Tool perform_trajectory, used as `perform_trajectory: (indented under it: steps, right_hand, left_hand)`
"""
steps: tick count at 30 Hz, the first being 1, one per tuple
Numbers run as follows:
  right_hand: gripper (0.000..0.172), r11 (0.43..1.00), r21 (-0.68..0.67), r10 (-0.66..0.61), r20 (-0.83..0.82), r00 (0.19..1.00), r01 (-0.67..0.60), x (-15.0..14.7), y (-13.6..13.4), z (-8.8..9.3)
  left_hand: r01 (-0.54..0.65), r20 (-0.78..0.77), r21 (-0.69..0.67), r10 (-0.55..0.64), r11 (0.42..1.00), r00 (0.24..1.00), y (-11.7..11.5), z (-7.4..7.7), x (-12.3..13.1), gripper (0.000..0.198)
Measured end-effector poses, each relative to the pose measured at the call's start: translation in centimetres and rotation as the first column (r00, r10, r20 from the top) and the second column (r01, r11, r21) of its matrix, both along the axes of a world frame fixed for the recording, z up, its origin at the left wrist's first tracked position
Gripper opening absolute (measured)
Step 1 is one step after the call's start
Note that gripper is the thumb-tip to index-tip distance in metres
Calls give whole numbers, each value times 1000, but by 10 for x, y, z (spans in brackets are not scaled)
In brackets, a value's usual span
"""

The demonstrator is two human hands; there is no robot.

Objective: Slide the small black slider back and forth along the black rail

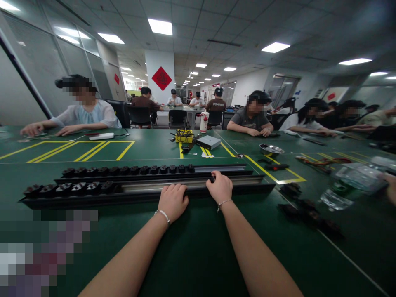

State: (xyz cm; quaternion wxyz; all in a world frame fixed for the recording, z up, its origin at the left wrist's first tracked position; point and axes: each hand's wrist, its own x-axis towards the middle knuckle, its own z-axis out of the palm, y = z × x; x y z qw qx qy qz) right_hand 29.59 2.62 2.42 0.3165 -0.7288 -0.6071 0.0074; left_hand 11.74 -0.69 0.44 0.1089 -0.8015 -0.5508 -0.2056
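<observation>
Three long black rails (136,187) lie side by side across the green table (192,255), with rows of small black parts (123,170) seated along their left halves. My left hand (172,201) rests on the front edge of the nearest rail, fingers curled over it. My right hand (220,186) is curled with its fingertips on the middle rail, pinched on a small black piece at about the rail's middle.
Loose black parts (309,214) lie right of the rails. A clear plastic bag (352,181), a metal bowl (271,149), a yellow box (184,135) and a grey box (208,142) sit farther back. Several people sit around this table and others behind.
</observation>
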Motion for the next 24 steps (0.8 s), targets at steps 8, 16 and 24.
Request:
perform_trajectory:
  steps: [8,16,24]
  right_hand:
    - [30,1000,-24,3,-5,1000,-3,1,2,1]
    - [26,999,-23,28,54,998,-27,2,0,3]
    - [25,1000,14,11,75,997,-12,0,-2,0]
  left_hand:
    - [-11,7,-17,12,1000,1000,1,0,0,25]
    - [-15,-14,-35,15,999,1000,-2,3,-1,27]
    - [-4,-14,-37,3,999,1000,-1,3,-1,27]
